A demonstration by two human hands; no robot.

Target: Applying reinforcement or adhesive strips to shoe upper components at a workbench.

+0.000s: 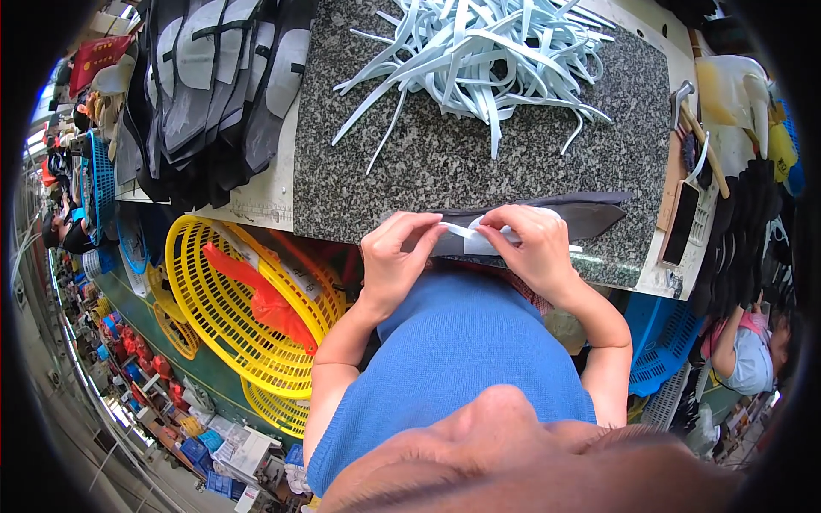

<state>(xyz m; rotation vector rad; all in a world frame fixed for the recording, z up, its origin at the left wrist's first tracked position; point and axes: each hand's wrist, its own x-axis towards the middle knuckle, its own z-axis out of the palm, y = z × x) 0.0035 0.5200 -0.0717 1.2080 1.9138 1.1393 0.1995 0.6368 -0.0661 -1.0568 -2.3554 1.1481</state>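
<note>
A thin white strip (460, 231) is stretched between my two hands at the near edge of the speckled granite slab (368, 192). My left hand (398, 256) pinches one end between thumb and forefinger. On the other side, the thumb and fingers of my right hand (530, 244) are closed on the strip too. Beneath and beside the right hand lies a flat dark grey shaped piece (594, 215), partly hidden by it, with a pale patch near the strip. Farther back is a tangled heap of pale blue-white strips (483, 64).
Stacked dark grey cut pieces (214, 94) with pale patches lie at left. A phone (682, 224), hammer (682, 96) and plastic jug (735, 90) sit along the right side. Yellow baskets (192, 299) stand below left, a blue basket (663, 342) below right. Another person (748, 350) is at far right.
</note>
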